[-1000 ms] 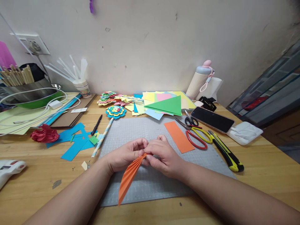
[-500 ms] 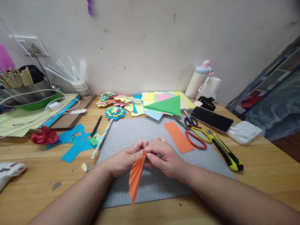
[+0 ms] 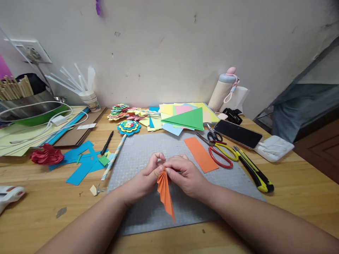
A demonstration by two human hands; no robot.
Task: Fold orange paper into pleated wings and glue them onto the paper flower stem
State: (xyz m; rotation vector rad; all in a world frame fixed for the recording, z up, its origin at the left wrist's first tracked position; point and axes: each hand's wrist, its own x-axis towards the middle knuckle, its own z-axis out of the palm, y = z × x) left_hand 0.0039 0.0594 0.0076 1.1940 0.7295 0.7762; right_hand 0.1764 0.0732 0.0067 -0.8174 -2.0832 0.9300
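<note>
A pleated orange paper fan [image 3: 165,192] hangs down over the grey cutting mat [image 3: 132,222], its folds gathered at the top and spread below. My left hand [image 3: 148,178] pinches the gathered end between thumb and fingers. From the other side, my right hand [image 3: 186,176] grips the same end, its thumb pressed on the paper. The two hands meet at the fold, which their fingers partly hide. Beyond my right hand lies a flat orange paper strip [image 3: 201,154] on the mat.
Right of the mat are red-and-yellow-handled scissors [image 3: 221,161], a utility knife [image 3: 253,169] and a phone [image 3: 237,133]. Coloured paper sheets [image 3: 185,120] are stacked at the back. To the left lie a paper flower [image 3: 129,127], a black pen [image 3: 107,142], blue paper scraps [image 3: 81,171] and crumpled red paper [image 3: 47,154].
The fan's hanging end has swung to the right and now points down to the lower right. Both hands still hold its gathered end. The view has shifted slightly.
</note>
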